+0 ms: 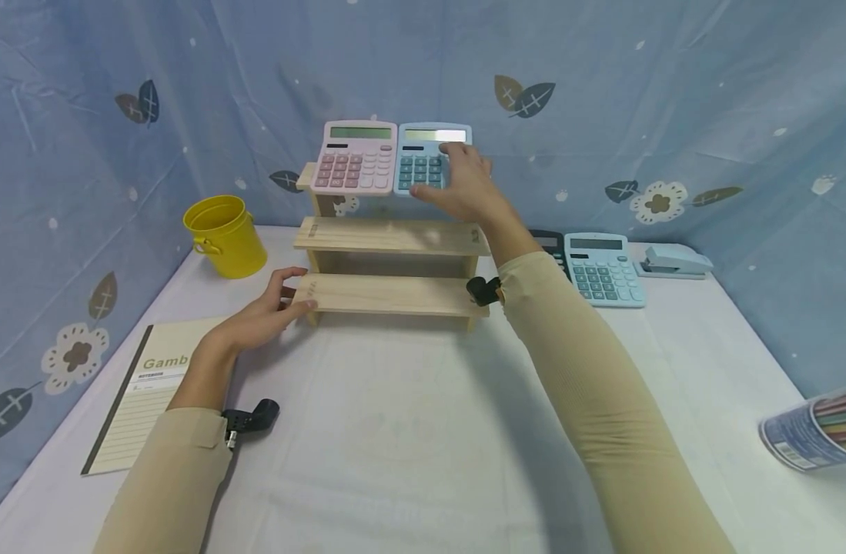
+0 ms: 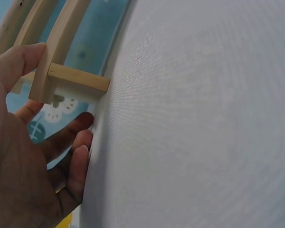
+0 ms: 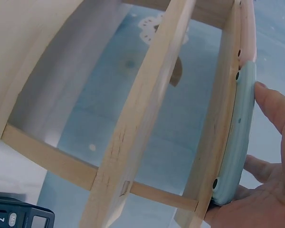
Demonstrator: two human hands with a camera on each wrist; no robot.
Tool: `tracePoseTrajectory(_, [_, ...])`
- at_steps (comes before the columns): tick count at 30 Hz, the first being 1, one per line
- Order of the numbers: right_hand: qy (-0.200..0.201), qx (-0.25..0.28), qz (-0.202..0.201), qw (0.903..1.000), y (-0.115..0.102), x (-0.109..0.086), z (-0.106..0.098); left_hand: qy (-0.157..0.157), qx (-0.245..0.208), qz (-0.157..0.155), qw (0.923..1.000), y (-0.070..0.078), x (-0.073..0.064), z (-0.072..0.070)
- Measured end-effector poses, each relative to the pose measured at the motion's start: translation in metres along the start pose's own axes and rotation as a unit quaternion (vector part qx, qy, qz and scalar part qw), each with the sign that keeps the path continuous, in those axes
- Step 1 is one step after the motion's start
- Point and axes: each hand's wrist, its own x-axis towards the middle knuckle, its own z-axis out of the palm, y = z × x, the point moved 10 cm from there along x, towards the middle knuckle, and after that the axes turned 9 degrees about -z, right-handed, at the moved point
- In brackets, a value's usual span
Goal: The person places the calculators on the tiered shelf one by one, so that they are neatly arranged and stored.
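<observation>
A tiered wooden shelf (image 1: 391, 294) stands on the table. My left hand (image 1: 263, 312) pinches the left end of its lowest board; in the left wrist view the thumb (image 2: 31, 57) lies on one face, with a finger on the other side. On the top tier, a pink calculator (image 1: 353, 158) and a blue calculator (image 1: 412, 142) rest side by side. My right hand (image 1: 467, 181) grips the blue one, thumb near its lower edge and fingers over its right side. In the right wrist view the blue calculator (image 3: 240, 128) sits edge to edge with the pink one (image 3: 247, 33).
Right of the shelf lie a dark calculator (image 1: 550, 245), another blue calculator (image 1: 606, 281) and a stapler (image 1: 675, 260). A yellow bucket (image 1: 232, 238) and a notebook (image 1: 162, 362) are at left. A tin of colored pencils (image 1: 804, 435) stands at the right edge.
</observation>
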Motion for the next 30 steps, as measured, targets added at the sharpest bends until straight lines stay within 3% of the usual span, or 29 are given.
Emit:
tracePoseTrajectory(10, [0.019, 0.021, -0.015, 0.9995, 0.006, -0.004, -0.004, -0.004, -0.005, -0.001, 1.0000, -0.001, 0.003, 0.000])
tracePoseTrajectory(17, [0.025, 0.031, -0.051, 0.9979, 0.007, -0.021, -0.017, -0.002, -0.007, 0.000, 1.0000, 0.000, 0.000, 0.000])
tracePoseTrajectory(23, [0.037, 0.011, -0.099, 0.9944, -0.001, -0.039, -0.035, 0.000, -0.007, -0.001, 1.0000, -0.001, 0.000, 0.000])
tracePoseTrajectory(30, [0.043, -0.033, -0.115, 0.9919, 0.005, -0.061, -0.045, -0.001, -0.015, 0.005, 0.9999, -0.002, 0.000, 0.001])
